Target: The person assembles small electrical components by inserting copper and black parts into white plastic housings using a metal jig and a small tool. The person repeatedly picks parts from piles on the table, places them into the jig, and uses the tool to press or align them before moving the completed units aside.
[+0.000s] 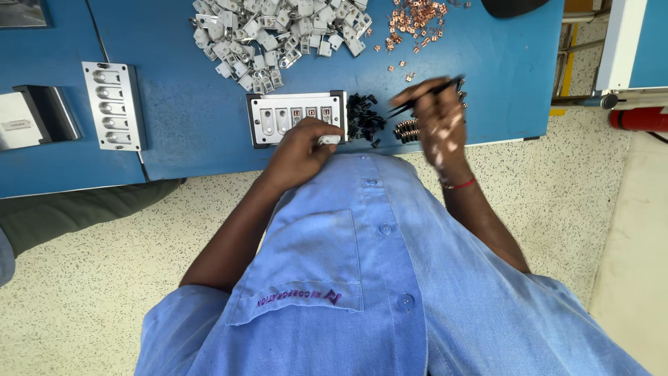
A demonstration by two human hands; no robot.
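My left hand (300,147) pinches a small white part (329,140) at the slotted tray's (298,117) edge, steadying it, while my right hand's (437,118) fingers grip black tweezers (423,95) over the black bits (363,118).

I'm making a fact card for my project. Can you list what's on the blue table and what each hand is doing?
left hand: rests on grey slotted fixture, pinching a small white piece
right hand: holds black tweezers
small black parts: between the hands
grey metal pieces: big pile
copper bits: smaller pile
table: blue
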